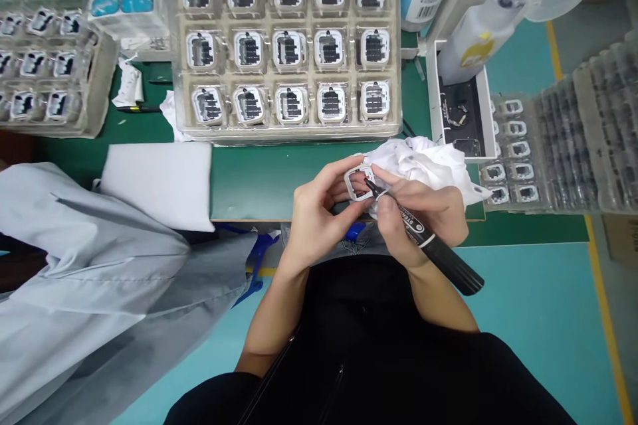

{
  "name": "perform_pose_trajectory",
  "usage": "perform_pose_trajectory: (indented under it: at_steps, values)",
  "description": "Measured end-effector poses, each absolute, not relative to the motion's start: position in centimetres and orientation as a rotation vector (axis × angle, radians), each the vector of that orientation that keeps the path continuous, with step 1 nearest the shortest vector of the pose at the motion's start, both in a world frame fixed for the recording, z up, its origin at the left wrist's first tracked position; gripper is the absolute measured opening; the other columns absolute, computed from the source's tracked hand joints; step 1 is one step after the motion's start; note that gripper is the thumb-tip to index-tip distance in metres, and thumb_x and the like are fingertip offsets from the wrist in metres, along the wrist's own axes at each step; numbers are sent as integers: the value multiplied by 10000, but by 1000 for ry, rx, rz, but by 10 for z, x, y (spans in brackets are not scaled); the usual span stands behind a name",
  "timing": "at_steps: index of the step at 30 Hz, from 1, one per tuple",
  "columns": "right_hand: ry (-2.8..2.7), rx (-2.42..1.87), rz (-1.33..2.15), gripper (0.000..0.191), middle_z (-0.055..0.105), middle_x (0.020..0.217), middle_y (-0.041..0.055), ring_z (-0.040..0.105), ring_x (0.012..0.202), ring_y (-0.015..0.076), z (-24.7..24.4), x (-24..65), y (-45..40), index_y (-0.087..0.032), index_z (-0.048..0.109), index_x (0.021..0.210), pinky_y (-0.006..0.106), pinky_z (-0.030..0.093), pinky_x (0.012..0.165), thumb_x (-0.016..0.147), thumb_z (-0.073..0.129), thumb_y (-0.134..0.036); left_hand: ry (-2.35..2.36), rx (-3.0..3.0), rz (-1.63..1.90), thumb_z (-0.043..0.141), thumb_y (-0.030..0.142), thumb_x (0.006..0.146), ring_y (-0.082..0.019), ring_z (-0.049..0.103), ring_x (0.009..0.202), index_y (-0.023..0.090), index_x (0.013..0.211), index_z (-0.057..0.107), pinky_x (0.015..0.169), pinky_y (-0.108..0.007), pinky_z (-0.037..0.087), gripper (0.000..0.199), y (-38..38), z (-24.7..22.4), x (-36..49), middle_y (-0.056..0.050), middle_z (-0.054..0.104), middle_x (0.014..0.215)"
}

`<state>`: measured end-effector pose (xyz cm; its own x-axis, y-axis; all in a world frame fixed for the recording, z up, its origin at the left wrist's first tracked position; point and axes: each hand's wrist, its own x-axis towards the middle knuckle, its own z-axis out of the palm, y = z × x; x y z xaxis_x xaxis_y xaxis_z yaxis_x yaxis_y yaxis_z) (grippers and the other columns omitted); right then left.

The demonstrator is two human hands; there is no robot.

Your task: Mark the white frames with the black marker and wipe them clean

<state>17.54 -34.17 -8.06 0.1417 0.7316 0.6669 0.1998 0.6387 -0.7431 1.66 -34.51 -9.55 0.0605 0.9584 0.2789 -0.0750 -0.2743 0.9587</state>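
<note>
My left hand (321,212) pinches a small white plastic frame (353,191) with rounded corners and an open middle. Held in my right hand (423,206) is a black marker pen (433,246), slanting down to the right. Its dark tip meets or nearly meets the inner right edge of the frame; exact contact is too small to tell. A crumpled white cloth (428,163) lies just behind both hands on the green table.
A clear blister tray (286,131) of similar white-and-black parts stands behind my hands. Other trays are at left and right. A white box (437,106) holds a bottle (468,40). White foam (157,182) lies left, near a co-worker's grey sleeve (74,232).
</note>
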Motion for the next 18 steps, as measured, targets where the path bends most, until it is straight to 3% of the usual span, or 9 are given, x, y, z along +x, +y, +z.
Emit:
perform_pose_trajectory:
  at_steps: [6, 12, 18]
  values:
    - [-1483, -844, 380, 191, 765, 753, -93, 765, 574, 196, -91, 177, -339, -335, 656, 1041, 658, 847, 1030, 1065, 823, -244, 1011, 1477, 1413, 885, 276, 1113, -224, 922, 1245, 292, 1587, 790, 1117, -294, 757, 483, -349, -94, 17, -78, 887, 1448]
    - [-1496, -859, 318, 173, 744, 751, -85, 719, 547, 173, -87, 172, -339, -333, 674, 1052, 615, 870, 962, 1070, 800, -216, 1106, 1568, 1404, 865, 303, 1130, -217, 925, 1206, 287, 1599, 781, 1091, -296, 770, 477, -352, -96, 17, -83, 886, 1463]
    - [-1538, -902, 364, 168, 741, 742, -76, 733, 562, 170, -82, 174, -342, -323, 697, 997, 631, 861, 1011, 1076, 790, -207, 1163, 1609, 1388, 817, 273, 1148, -210, 916, 1225, 292, 1626, 768, 1113, -300, 765, 481, -355, -98, 17, -77, 880, 1497]
